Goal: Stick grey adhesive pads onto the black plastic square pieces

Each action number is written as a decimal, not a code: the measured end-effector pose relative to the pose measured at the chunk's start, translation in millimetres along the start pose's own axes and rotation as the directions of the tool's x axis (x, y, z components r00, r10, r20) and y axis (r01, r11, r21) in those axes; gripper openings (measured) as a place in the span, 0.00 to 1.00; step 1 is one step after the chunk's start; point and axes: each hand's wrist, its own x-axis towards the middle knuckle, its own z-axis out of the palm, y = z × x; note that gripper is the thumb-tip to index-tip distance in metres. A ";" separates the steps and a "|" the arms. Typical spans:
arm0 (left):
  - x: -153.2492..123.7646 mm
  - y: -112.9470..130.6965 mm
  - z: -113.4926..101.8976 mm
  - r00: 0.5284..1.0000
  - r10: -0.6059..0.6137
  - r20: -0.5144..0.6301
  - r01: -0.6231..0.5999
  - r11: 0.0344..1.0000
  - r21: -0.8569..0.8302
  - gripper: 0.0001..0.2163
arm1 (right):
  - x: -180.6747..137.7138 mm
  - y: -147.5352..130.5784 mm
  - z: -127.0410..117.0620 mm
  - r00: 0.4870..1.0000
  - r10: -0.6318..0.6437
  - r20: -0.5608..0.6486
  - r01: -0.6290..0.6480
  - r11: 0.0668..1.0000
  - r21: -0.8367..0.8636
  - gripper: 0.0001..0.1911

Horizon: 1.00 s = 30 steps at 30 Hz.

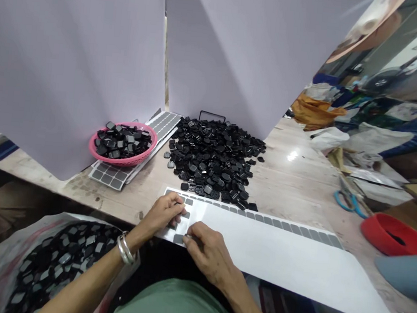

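A long white backing sheet (276, 254) with a row of grey square stickers along its far edge lies across the table front. My left hand (164, 214) rests on the sheet's left end, fingers curled over a few grey stickers. My right hand (208, 255) pinches at a grey sticker (178, 239) at the sheet's near left corner. A large heap of small black plastic parts (213, 159) lies just beyond the sheet.
A pink basket (98, 153) of black parts sits at the left on more grey sticker sheets (112, 176). A bag of black parts (54, 260) lies by my left arm. Blue scissors (349, 202) and a red bowl (394, 236) are at the right. Grey partitions (74, 55) stand behind.
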 end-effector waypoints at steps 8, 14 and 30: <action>-84.1 33.4 -112.2 0.893 -0.352 0.280 0.139 0.807 0.574 0.13 | -27.6 26.9 -30.0 0.992 0.106 -0.065 -0.077 0.936 0.344 0.12; -87.0 46.4 -130.0 0.967 -0.255 -0.020 0.175 0.599 0.781 0.20 | -26.6 25.3 -28.1 0.996 0.090 -0.027 -0.076 0.939 0.335 0.09; 65.7 25.3 -9.5 0.931 0.349 0.109 -0.276 0.475 0.836 0.15 | -49.1 36.2 -37.3 0.965 0.223 -0.136 -0.151 0.902 0.404 0.11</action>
